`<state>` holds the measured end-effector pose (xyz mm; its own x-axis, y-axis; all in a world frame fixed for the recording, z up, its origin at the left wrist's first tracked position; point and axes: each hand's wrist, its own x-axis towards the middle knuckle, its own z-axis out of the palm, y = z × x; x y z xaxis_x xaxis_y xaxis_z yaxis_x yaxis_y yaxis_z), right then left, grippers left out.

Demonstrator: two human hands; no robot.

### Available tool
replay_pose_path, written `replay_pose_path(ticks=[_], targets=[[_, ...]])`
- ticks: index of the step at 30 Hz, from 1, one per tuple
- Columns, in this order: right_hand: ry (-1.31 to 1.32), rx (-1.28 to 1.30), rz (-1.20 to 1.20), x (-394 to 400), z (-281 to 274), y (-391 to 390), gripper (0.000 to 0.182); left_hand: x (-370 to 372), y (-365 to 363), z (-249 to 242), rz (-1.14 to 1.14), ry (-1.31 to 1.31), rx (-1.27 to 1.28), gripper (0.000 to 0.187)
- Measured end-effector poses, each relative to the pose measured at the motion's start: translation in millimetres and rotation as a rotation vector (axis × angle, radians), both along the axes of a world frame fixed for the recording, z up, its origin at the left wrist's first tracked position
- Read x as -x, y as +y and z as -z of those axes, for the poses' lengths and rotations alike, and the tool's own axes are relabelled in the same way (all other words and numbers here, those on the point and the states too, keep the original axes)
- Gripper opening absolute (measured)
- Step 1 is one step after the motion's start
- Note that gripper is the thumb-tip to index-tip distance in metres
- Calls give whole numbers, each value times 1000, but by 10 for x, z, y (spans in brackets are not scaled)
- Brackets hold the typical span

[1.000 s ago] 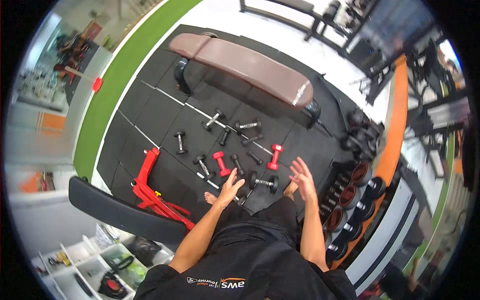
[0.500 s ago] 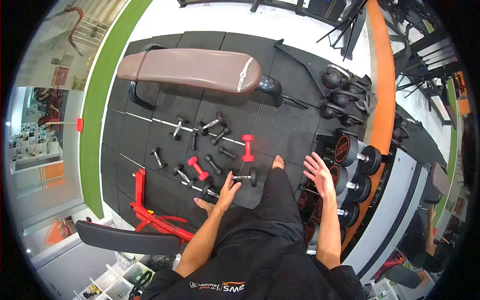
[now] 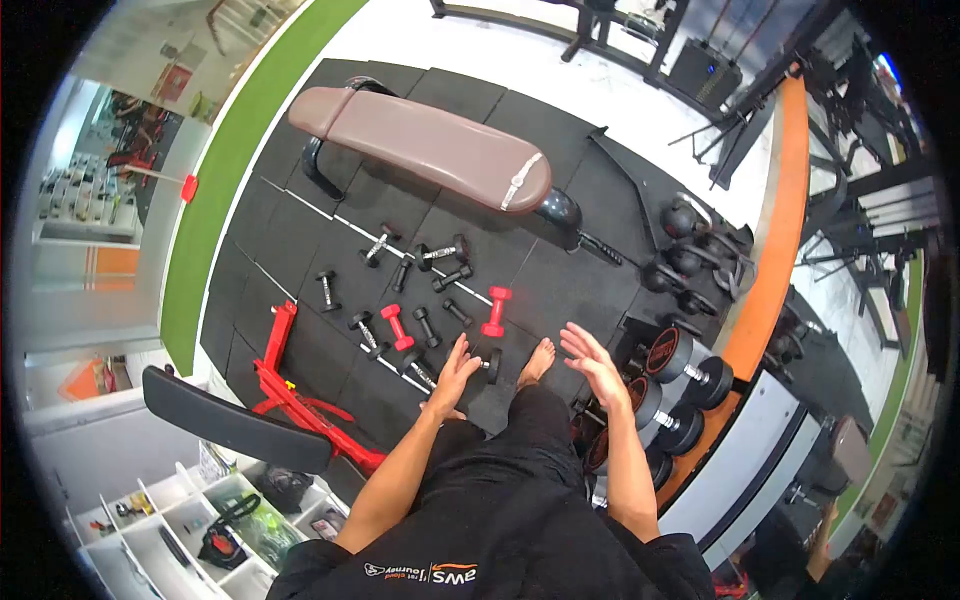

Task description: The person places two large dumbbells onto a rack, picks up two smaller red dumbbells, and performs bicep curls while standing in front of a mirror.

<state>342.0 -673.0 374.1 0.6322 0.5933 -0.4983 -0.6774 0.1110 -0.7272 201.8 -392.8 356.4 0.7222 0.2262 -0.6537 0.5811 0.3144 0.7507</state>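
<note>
L hand [image 3: 455, 376] & R hand [image 3: 597, 372] held apart, nothing gripped; no lift seemingly underway. Rightmost red dumbbell [image 3: 494, 312], on floor [image 3: 575, 288] farther out, prob. reachable only w/ deep bend.

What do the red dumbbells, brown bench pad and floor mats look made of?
Red dumbbells: perhaps vinyl-coated, satin; even red throughout, core hidden. Brown bench pad: likely leather-like vinyl, smooth with soft highlights. Floor mats: probably rubber, matte black, seamed.
</note>
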Motion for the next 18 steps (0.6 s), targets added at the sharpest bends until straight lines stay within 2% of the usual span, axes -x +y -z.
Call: replay_pose_path(ticks=[9,12,18], targets=[[-4,-30,-154,144,-390,467,74,469,143,-173,-182,-94,3,74],[-78,-12,-215,294,-515,677,74,683,273,-125,-158,-111,-39,74],[-84,-53,-283,732,-708,1070,76,1048,423,-183,-329,-174,42,75]])
